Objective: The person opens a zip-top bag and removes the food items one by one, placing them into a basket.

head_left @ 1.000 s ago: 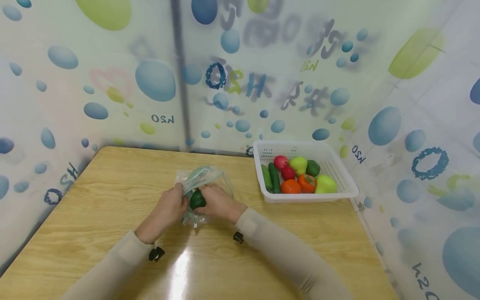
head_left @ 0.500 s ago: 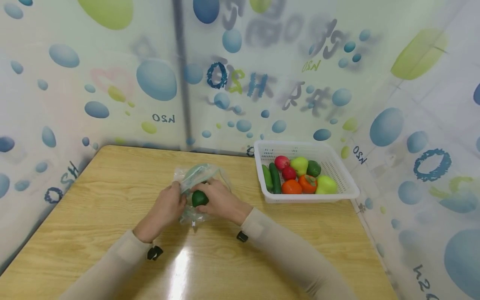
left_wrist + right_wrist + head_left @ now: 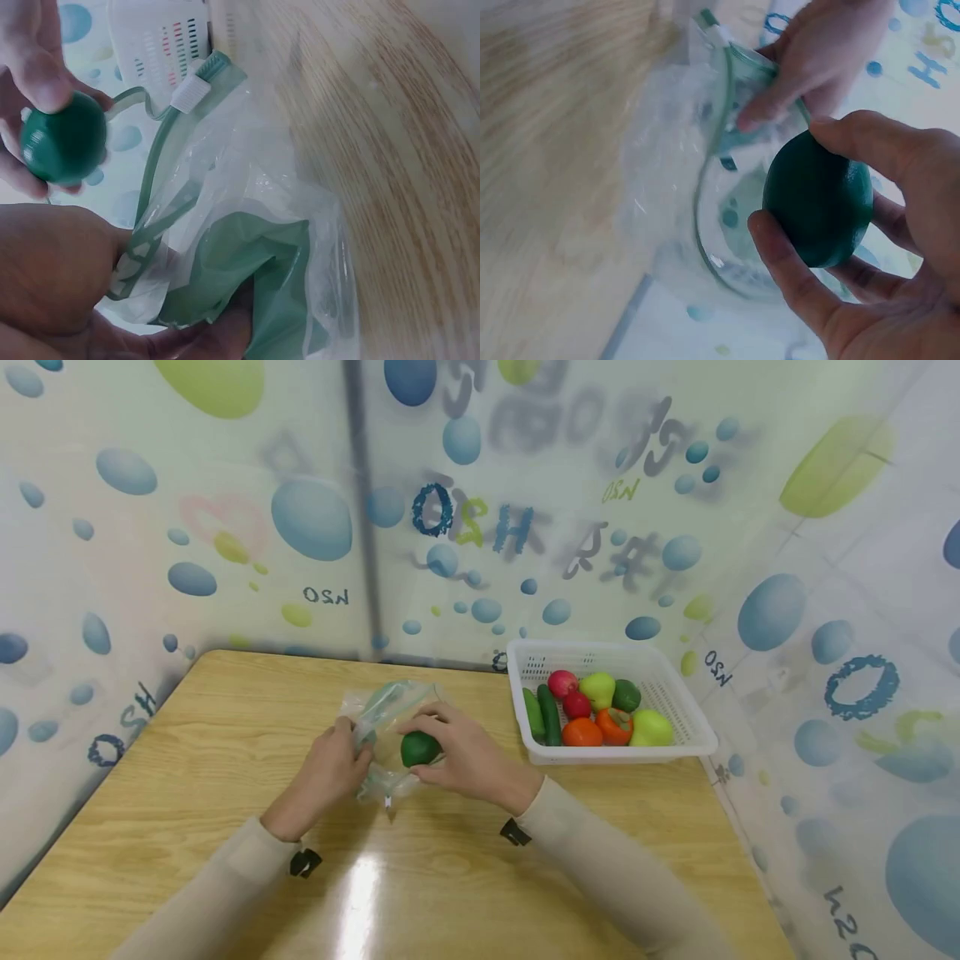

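Observation:
A clear zip bag (image 3: 397, 700) with a green-edged mouth rests on the table, its mouth spread toward the right. My left hand (image 3: 330, 764) grips the bag by one side of its mouth, with some fingers hidden behind the plastic in the left wrist view. The white zip slider (image 3: 190, 93) sits near one end of the green strip. Just outside the mouth, my right hand (image 3: 476, 756) holds a smooth, dark green, egg-shaped avocado (image 3: 817, 199) between thumb and fingertips. A green patch (image 3: 225, 255) shows through the film of the bag.
On the wooden table (image 3: 225, 727), a white perforated basket (image 3: 622, 758) stands at the back right. Inside it lie cucumbers (image 3: 550, 714), persimmons (image 3: 582, 732), green pears (image 3: 651, 728), red round pieces (image 3: 577, 704) and another dark green fruit (image 3: 626, 695). Patterned walls enclose the table's back and sides.
My right hand has drawn back to the right with the avocado, from inside the bag's mouth to just outside it. My left hand has shifted slightly left, still gripping the bag.

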{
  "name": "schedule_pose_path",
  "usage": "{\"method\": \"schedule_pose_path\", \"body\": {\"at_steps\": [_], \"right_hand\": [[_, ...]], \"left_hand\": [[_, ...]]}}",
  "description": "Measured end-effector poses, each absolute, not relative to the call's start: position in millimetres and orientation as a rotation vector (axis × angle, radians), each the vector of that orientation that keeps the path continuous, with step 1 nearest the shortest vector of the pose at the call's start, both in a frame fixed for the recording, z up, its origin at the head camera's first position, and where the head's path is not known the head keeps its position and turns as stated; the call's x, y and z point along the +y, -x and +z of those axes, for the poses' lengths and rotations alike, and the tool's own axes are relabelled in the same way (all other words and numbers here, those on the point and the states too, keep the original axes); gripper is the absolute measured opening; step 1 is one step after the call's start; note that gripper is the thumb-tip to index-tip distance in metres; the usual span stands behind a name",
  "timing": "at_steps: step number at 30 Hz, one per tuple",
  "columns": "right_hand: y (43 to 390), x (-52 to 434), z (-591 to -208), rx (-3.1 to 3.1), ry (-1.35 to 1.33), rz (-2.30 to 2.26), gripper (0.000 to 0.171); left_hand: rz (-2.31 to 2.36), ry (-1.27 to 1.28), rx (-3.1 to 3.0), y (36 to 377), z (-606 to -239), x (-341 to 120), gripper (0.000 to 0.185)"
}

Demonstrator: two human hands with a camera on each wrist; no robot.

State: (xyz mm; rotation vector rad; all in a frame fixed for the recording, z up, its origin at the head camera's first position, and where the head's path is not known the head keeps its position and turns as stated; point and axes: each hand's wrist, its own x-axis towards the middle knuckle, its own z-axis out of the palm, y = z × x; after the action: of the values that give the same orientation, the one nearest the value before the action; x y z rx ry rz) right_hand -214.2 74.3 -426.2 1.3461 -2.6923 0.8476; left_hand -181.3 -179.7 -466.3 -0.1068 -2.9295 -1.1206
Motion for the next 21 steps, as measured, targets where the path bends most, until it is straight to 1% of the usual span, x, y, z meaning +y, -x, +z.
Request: {"method": "schedule_pose_path", "body": {"at_steps": [6,11,21], "right_hand": [[207.7,101.9,-411.0,-2.663,-1.272,0.913,0.050],[211.8,130.0,-401.9,-2.624,-1.176,0.905,0.052],[230.6,188.9,-398.4,-2.665,-0.803,0.803,0.053]], "left_hand": [[-1.133,0.100,-2.907,181.3,-466.6,-182.2,0.044],[-1.127,0.092,-2.907,181.7,-466.8,-184.8,0.049],[-1.124,0.073,-2.918,182.6,-467.3,-186.9,0.050]]}}
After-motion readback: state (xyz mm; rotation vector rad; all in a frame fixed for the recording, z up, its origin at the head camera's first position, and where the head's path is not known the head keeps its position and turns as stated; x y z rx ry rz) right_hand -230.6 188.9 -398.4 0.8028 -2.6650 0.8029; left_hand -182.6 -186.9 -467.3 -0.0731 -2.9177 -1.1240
